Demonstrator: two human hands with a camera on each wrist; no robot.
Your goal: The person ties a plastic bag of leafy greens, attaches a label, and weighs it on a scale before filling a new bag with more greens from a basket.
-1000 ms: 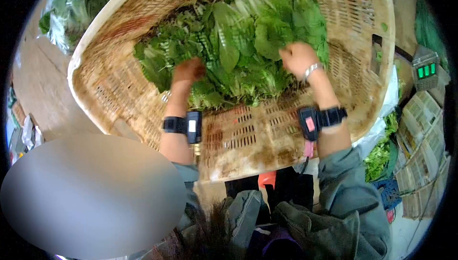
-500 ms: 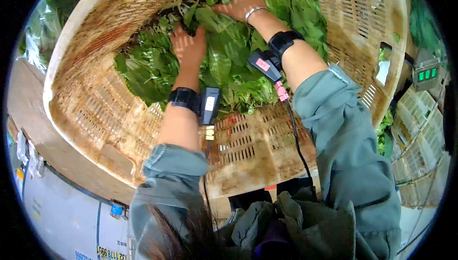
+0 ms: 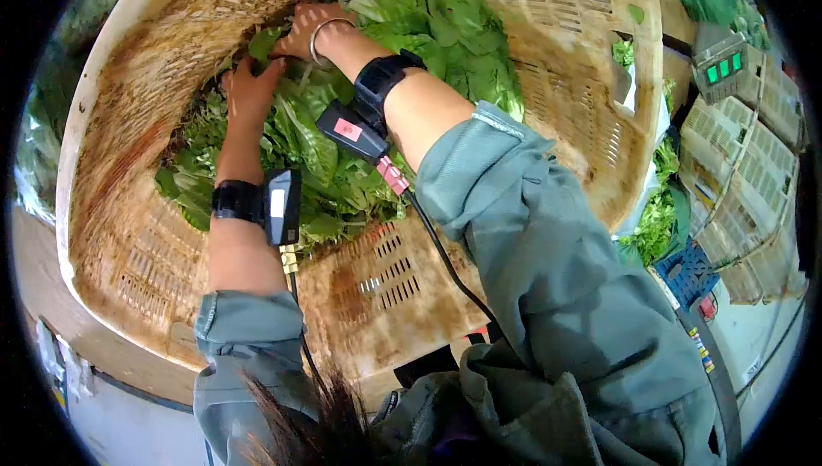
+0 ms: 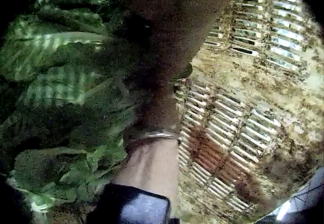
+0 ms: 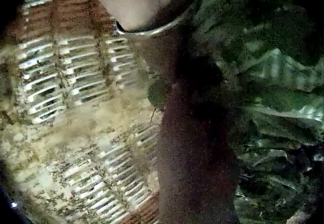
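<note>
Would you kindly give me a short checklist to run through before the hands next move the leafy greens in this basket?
1. Left hand resting on the leafy greens: ok.
2. Right hand at the pile's far edge, by the basket wall: ok.
3. Grip on the leaves: fingertips are hidden among them, and the wrist views are dark: cannot tell.
4. Pile lying inside the basket: ok.
5. Basket steady: what bears it is out of view: cannot tell.
</note>
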